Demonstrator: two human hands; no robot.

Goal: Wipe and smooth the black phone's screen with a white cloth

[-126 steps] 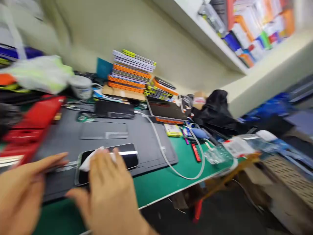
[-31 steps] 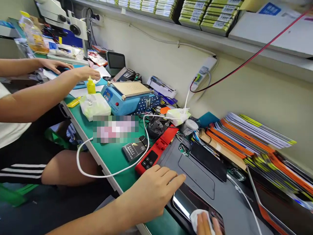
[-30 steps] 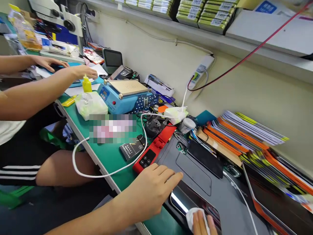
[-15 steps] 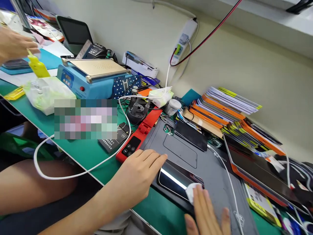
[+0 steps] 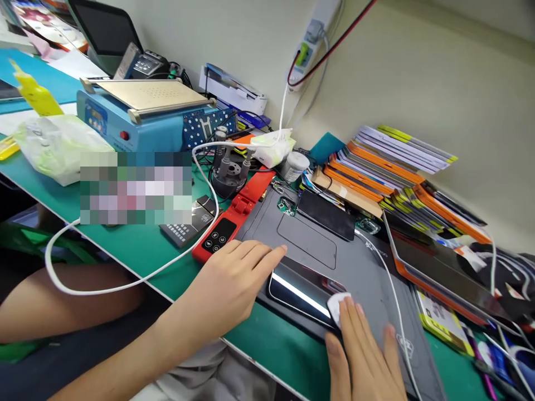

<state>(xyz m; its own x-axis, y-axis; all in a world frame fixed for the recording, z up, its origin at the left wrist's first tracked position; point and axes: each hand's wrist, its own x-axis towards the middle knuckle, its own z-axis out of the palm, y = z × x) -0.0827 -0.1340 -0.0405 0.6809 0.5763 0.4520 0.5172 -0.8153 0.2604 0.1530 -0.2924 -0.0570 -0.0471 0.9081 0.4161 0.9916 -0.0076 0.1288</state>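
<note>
A black phone (image 5: 298, 289) lies screen up on a dark grey work mat (image 5: 355, 267), a strip of light glinting across its glass. My left hand (image 5: 228, 287) rests flat beside the phone's left end, fingers stretched out and touching its edge. My right hand (image 5: 363, 356) lies flat over the phone's right end with its fingers pressing a small white wipe (image 5: 336, 305) onto the screen. Most of that wipe is hidden under the fingertips.
A red controller (image 5: 232, 223) lies left of the mat; a second dark phone (image 5: 326, 214) lies behind. A white cable (image 5: 137, 278) loops off the green bench edge. Stacked flat packs (image 5: 393, 167), a blue heating plate (image 5: 146, 117) and a wet-wipe pack (image 5: 54, 147) stand behind.
The view has swung right and down from the neighbouring worker. My right hand with the wipe has slid along the phone to its right end. My left hand stays beside the phone.
</note>
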